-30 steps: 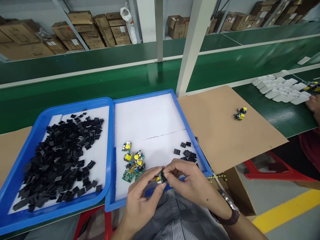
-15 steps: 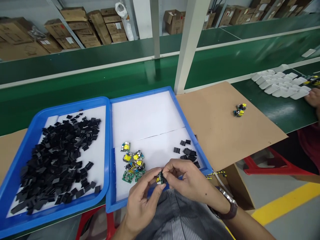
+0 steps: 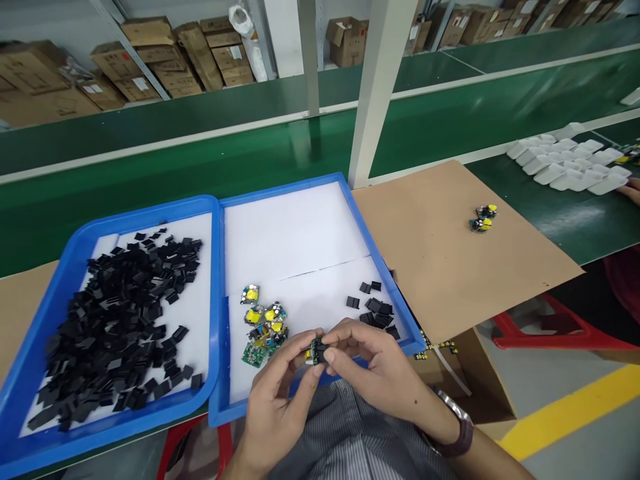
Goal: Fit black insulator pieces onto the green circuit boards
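Both my hands meet over the near rim of the right blue tray (image 3: 350,200). My left hand (image 3: 280,400) and my right hand (image 3: 373,367) pinch one small circuit board (image 3: 316,351) between their fingertips. Just left of them, several green boards with yellow parts (image 3: 263,323) lie on the tray's white liner. A few black clips (image 3: 377,308) lie to the right of my hands. The left blue tray (image 3: 75,240) holds a large heap of black clips (image 3: 120,313).
Two finished boards (image 3: 483,219) sit on the brown cardboard sheet (image 3: 450,267) to the right. White plastic shells (image 3: 570,163) lie on the green belt (image 3: 200,167), with another person's hand (image 3: 631,193) beside them. A white post (image 3: 373,93) rises behind the tray. Red stools stand below.
My hands and the small board have shifted slightly up and left, still pinched together. The view has tilted a little; the other person's hand has drawn back toward the right edge.
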Action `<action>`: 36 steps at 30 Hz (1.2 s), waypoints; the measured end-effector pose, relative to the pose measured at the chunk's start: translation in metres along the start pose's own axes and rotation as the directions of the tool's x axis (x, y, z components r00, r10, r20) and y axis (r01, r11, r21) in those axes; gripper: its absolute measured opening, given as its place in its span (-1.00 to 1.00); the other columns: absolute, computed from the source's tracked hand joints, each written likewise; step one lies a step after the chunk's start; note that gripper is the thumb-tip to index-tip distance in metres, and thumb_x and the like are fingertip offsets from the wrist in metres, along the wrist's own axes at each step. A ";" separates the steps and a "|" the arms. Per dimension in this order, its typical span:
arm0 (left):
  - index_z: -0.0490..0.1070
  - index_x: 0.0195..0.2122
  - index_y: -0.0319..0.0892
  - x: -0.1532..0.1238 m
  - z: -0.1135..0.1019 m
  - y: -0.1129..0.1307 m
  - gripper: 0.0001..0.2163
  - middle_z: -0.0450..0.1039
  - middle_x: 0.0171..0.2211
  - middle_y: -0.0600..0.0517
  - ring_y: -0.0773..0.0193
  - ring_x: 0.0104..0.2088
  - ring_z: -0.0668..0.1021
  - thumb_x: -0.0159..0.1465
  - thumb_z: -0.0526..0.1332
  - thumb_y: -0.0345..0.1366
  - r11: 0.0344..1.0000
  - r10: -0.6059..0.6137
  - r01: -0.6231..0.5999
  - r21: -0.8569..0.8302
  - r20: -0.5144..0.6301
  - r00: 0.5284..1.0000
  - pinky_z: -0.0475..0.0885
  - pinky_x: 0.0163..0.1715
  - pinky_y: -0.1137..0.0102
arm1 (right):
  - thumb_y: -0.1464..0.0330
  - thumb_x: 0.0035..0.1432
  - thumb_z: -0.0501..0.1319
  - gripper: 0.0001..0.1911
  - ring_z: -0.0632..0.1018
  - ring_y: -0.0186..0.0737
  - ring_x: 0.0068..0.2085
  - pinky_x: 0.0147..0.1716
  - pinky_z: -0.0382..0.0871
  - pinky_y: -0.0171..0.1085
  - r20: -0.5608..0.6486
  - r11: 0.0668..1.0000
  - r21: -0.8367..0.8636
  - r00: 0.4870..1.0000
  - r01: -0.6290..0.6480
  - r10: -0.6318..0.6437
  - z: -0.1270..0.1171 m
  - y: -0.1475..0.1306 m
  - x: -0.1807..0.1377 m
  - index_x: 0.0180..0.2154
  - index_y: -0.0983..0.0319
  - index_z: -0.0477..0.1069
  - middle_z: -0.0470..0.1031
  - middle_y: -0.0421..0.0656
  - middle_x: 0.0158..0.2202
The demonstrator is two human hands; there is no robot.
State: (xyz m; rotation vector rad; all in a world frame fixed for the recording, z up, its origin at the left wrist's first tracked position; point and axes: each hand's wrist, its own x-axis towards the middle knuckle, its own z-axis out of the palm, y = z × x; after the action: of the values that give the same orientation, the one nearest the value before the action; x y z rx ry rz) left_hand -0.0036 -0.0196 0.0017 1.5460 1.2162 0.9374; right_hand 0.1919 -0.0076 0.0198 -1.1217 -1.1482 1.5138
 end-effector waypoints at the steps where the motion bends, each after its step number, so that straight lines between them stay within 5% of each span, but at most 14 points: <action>1: 0.47 0.22 0.08 0.000 0.000 0.001 -0.62 0.56 0.18 -0.03 0.09 0.18 0.61 0.40 0.29 -0.38 1.000 -0.002 0.002 -0.013 0.001 1.000 0.57 0.18 0.25 | 0.36 0.33 0.29 -0.90 0.67 -0.29 -0.31 -0.25 0.60 -0.29 -0.002 1.000 -0.013 1.000 0.007 -0.007 0.000 0.000 0.000 -0.14 0.20 0.54 0.62 -0.18 -0.25; 13: 0.49 0.20 0.06 0.001 0.003 0.001 -0.63 0.58 0.15 -0.04 0.10 0.14 0.63 0.39 0.30 -0.37 1.000 0.005 -0.006 0.027 0.024 1.000 0.60 0.14 0.26 | 0.54 0.23 0.20 -0.83 0.57 -0.31 -0.38 -0.36 0.44 -0.35 0.011 0.946 -0.320 0.998 0.060 -0.060 -0.005 -0.007 0.005 -0.30 0.18 0.50 0.56 -0.25 -0.38; 21: 0.43 0.27 0.11 0.002 0.000 -0.003 -0.53 0.57 0.17 0.02 0.14 0.17 0.60 0.38 0.28 -0.46 0.961 0.184 -0.191 0.202 0.053 0.982 0.55 0.21 0.27 | 0.53 0.27 0.18 -0.84 0.53 -0.28 -0.33 -0.28 0.41 -0.30 0.054 0.875 -0.458 0.988 0.154 -0.145 -0.004 -0.012 0.003 -0.27 0.17 0.45 0.53 -0.22 -0.31; 26: 0.50 0.20 0.08 0.005 -0.003 0.007 -0.57 0.57 0.13 0.10 0.22 0.12 0.60 0.35 0.30 -0.46 0.944 0.231 -0.222 0.243 -0.008 0.973 0.50 0.22 0.40 | 0.51 0.24 0.20 -0.86 0.58 -0.30 -0.32 -0.24 0.48 -0.33 0.058 0.899 -0.405 0.986 0.169 -0.159 -0.002 -0.015 0.009 -0.23 0.18 0.49 0.57 -0.20 -0.30; 30: 0.53 0.16 0.04 0.011 -0.005 0.011 -0.64 0.54 0.13 0.09 0.25 0.13 0.58 0.35 0.32 -0.37 0.975 0.143 -0.133 0.178 -0.044 0.989 0.47 0.20 0.55 | 0.44 0.28 0.22 -0.88 0.61 -0.32 -0.30 -0.22 0.53 -0.36 0.039 0.939 -0.300 0.985 0.170 -0.165 -0.002 -0.007 0.013 -0.18 0.20 0.53 0.61 -0.18 -0.26; 36: 0.54 0.10 0.02 0.010 0.002 0.015 -0.69 0.57 0.11 0.01 0.15 0.11 0.63 0.36 0.32 -0.39 0.992 0.080 -0.079 0.101 -0.008 0.997 0.59 0.12 0.40 | 0.44 0.27 0.26 -0.90 0.62 -0.31 -0.31 -0.25 0.54 -0.33 -0.017 0.985 -0.124 0.992 0.118 -0.121 -0.003 -0.002 0.001 -0.19 0.22 0.54 0.59 -0.18 -0.27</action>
State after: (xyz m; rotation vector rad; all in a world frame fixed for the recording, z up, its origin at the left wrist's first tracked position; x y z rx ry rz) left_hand 0.0047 -0.0114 0.0157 1.6810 1.2344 0.9510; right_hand 0.1948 -0.0058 0.0210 -1.1296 -1.2833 1.3487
